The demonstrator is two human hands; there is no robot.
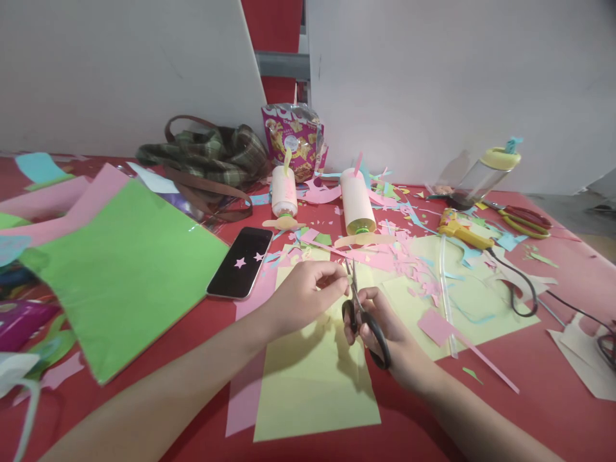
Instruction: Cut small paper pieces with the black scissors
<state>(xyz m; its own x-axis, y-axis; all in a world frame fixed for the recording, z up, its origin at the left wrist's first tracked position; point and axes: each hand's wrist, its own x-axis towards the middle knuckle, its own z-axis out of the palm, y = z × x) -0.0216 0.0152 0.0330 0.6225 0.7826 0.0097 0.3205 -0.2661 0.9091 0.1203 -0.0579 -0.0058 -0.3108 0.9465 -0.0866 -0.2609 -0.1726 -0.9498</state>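
My right hand [385,321] holds black-handled scissors [355,301], fingers in the loops, with the narrow blades apart and pointing away from me. Just left of the blades, my left hand [310,289] is closed in a pinch on a small piece of pale yellow paper [349,280], mostly covered by the fingertips. Both hands are above a pale yellow sheet [312,398], which partly covers a pink sheet [242,404]. Left of my left hand lies a phone [228,276] with small pink paper stars [239,263] on its dark screen.
Two paper-covered cylinders [283,189] [355,199] stand behind my hands amid paper scraps [409,263]. A green sheet [129,276] lies left. At right are a yellow glue gun [464,231] with a cord, red-handled pliers [524,218] and a clear bottle [486,179]. A plaid bag [212,154] and snack bag [293,141] sit behind.
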